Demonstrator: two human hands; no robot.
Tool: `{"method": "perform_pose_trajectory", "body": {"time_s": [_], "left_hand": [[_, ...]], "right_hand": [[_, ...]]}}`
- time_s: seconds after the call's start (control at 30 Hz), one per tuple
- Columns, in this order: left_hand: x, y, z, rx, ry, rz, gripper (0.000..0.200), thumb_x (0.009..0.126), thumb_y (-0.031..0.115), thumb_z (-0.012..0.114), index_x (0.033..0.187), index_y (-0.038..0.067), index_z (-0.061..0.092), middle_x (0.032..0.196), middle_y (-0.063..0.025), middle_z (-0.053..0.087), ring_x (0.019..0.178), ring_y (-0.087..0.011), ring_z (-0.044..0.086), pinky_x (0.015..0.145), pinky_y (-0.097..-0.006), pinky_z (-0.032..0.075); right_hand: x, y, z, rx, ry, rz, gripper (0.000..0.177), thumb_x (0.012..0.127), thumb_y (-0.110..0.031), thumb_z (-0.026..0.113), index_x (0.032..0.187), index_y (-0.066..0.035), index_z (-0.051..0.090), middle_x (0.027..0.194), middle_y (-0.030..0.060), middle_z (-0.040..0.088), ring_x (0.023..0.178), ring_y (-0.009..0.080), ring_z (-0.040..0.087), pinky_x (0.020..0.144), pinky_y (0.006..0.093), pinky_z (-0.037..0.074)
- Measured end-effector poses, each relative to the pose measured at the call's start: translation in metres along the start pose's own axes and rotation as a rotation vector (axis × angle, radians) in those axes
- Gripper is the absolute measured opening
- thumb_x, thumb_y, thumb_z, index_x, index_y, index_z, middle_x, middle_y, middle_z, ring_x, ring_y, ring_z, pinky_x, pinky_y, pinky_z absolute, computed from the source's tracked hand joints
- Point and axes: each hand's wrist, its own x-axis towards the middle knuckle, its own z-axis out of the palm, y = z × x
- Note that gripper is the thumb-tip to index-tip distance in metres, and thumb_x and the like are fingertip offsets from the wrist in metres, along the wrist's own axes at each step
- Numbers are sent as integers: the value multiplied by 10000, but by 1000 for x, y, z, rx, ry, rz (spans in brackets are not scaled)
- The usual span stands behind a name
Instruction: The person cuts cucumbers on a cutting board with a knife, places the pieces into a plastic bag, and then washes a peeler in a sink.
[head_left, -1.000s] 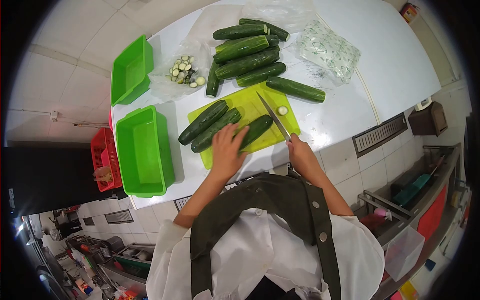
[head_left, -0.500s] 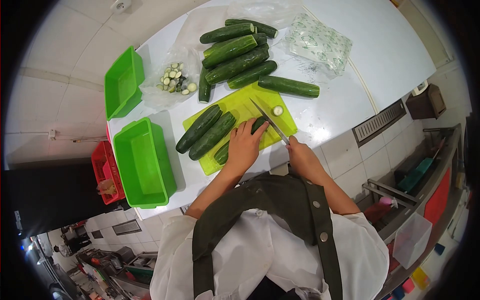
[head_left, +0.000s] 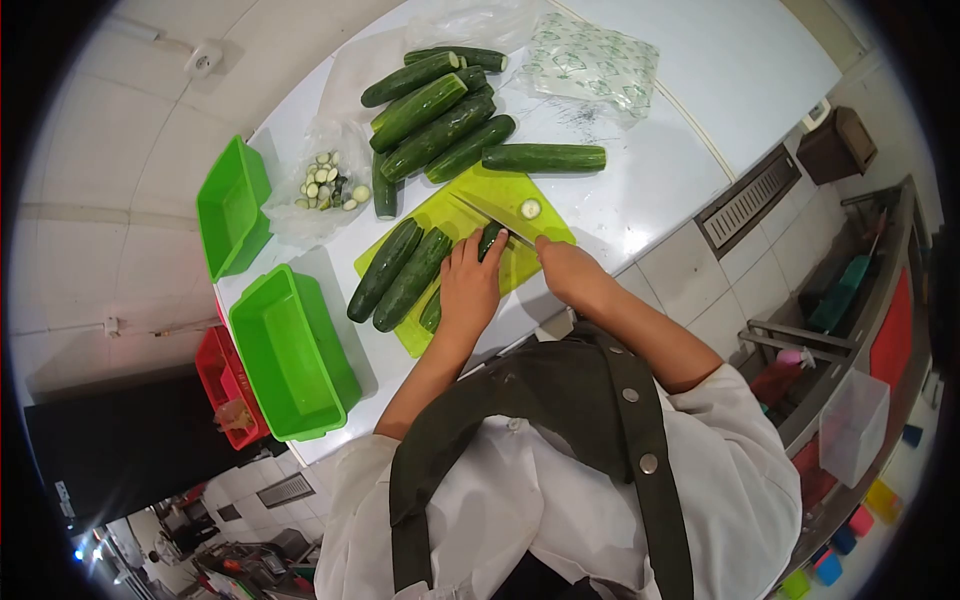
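My left hand (head_left: 468,288) presses down on a cucumber (head_left: 489,241) lying across the yellow-green cutting board (head_left: 515,265); its middle is hidden under the hand. Gripped by its handle in my right hand (head_left: 574,273) is a knife (head_left: 492,219), the blade slanting up and left beside the cucumber's far end. One pale round slice (head_left: 530,208) rests on the board beyond the blade. Two whole cucumbers (head_left: 412,280) lie side by side to the left of my left hand, partly over the board's edge.
A pile of cucumbers (head_left: 440,128) lies behind the board. To its left, a clear bag (head_left: 290,212) holds cut end pieces. Two green tubs (head_left: 298,350) stand at the left, with a red basket (head_left: 222,385) beyond. A printed plastic package (head_left: 590,65) sits at the back.
The view has shifted, so the table sits further left. The knife has turned to a flatter slant, and my right forearm reaches further out. My left hand keeps its hold on the cucumber.
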Motion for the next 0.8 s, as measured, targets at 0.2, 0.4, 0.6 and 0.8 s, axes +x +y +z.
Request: {"method": "perform_pose_trajectory", "body": {"time_s": [0.2,0.4,0.6,0.8], "left_hand": [[-6,3,-1,-22,37,37,509,733,85,628,1221,178,516,1184,-138,487,1063,-312,477,830,-412,401],[-4,-11,8,7,169,-64,539,716,90,640,1232,168,501,1193,-144,477,1075,-314,469,830,-415,393],[46,19,12,-70,234,26,667,754,251,658,1299,13,357,1197,-198,446,1094,-346,441,851,-439,391],[82,29,63,25,48,-192,624,770,342,633,1203,-34,388,1105,-185,472,1000,-338,463,827,-440,398]], "right_hand": [[14,8,23,-7,103,-26,196,838,-61,386,949,46,508,835,247,615,801,390,612,699,458,482],[0,23,17,122,205,-49,164,871,-109,440,937,32,490,771,267,586,763,427,575,658,476,441],[-48,46,-26,269,440,-18,159,883,-125,456,889,34,475,756,267,578,769,443,556,657,482,435],[-80,70,-46,344,506,34,170,895,-136,480,864,26,439,717,262,543,738,466,513,601,447,415]]}}
